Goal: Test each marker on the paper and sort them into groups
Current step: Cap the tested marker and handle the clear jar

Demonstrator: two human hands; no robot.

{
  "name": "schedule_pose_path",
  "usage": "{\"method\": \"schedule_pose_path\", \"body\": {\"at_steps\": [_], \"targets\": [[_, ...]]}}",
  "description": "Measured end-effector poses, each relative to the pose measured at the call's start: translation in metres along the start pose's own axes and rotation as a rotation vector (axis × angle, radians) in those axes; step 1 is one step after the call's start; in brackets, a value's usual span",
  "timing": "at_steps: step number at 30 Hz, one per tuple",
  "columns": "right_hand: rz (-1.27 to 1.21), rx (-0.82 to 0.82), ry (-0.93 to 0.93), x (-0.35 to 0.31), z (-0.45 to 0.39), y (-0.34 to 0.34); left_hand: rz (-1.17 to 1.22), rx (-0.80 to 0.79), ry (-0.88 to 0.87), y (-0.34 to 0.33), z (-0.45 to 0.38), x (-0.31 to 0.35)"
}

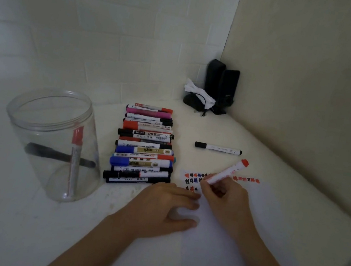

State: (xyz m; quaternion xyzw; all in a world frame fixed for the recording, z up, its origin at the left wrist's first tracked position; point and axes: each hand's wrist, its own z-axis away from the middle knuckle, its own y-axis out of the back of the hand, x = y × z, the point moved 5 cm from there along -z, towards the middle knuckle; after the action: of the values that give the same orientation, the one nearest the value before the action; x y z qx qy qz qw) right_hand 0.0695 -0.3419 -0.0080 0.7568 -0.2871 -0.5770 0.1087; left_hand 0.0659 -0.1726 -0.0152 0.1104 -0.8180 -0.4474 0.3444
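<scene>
My right hand (224, 196) grips a white marker with a red end (230, 172), its tip down on the white paper (247, 222), which carries rows of red, black and blue test marks. Flat on the paper's left edge rests my left hand (164, 208), fingers straight. A stacked row of several markers (144, 146) lies just left of the paper. One black-capped white marker (217, 148) lies alone beyond the paper. The clear plastic jar (54, 138) at the left holds a red marker and a black marker.
Two black speakers (221, 85) and a black object with white cloth (198, 97) sit in the far corner where the walls meet. The table's right edge drops off at the lower right.
</scene>
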Motion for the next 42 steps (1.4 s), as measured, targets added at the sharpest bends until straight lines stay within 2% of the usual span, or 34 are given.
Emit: {"method": "schedule_pose_path", "body": {"at_steps": [21,26,28,30,32,36,38,42], "targets": [[0.022,0.016,-0.031,0.004,-0.002,-0.001,-0.017,-0.006,-0.037,0.0,0.0,0.001],[-0.069,0.058,-0.168,0.008,-0.007,0.004,0.026,-0.026,-0.02,0.002,0.0,0.003],[-0.136,0.052,-0.239,0.008,-0.008,0.005,0.172,-0.026,0.056,0.007,0.0,0.004],[-0.203,0.014,-0.303,0.002,-0.008,0.007,0.344,0.039,0.21,0.013,0.002,0.003],[-0.257,-0.014,-0.332,-0.007,-0.007,0.012,0.383,0.061,0.302,0.016,0.007,0.004],[-0.42,-0.074,-0.339,-0.026,0.002,0.016,0.345,-0.017,0.312,0.015,0.014,0.001],[-0.508,-0.109,-0.345,-0.032,0.011,0.012,0.381,0.007,0.347,0.018,0.016,-0.002],[-0.495,-0.133,-0.298,-0.045,0.026,0.008,0.498,0.099,0.407,0.02,0.019,-0.006]]}}
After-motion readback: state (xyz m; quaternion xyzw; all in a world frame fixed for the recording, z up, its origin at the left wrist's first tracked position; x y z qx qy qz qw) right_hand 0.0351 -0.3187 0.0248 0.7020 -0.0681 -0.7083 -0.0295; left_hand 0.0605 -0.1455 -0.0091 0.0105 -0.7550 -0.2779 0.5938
